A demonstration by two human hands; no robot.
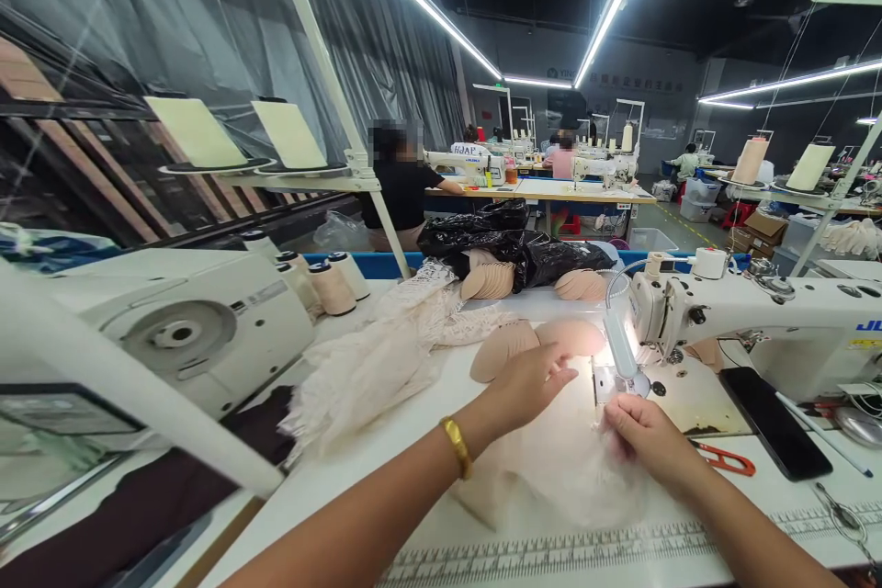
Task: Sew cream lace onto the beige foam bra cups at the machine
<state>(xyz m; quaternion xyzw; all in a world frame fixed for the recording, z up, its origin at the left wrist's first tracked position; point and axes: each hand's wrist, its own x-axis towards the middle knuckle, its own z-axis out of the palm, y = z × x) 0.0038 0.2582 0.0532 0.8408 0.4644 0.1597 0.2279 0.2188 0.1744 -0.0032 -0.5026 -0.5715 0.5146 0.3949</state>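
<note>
My right hand (pixel 644 430) is closed in a pinch on pale sheer fabric (pixel 571 473), just in front of the sewing machine's needle plate (pixel 606 381). The fabric spreads over the white table below both hands. My left hand (pixel 527 386), with a gold bracelet at its wrist, reaches across the table with fingers apart. Its fingertips are by a beige bra cup (pixel 571 335) under the machine's lamp; whether they touch it I cannot tell. A stack of beige cups (pixel 500 349) lies left of that cup, partly behind the hand.
The sewing machine (pixel 764 308) stands at the right. Orange thread snips (pixel 723 459), a black phone (pixel 775 423) and small scissors (pixel 842 514) lie on the right. Cream lace (pixel 378 358) and thread cones (pixel 332 287) are at the left. Farther off sits a person in black (pixel 396 188).
</note>
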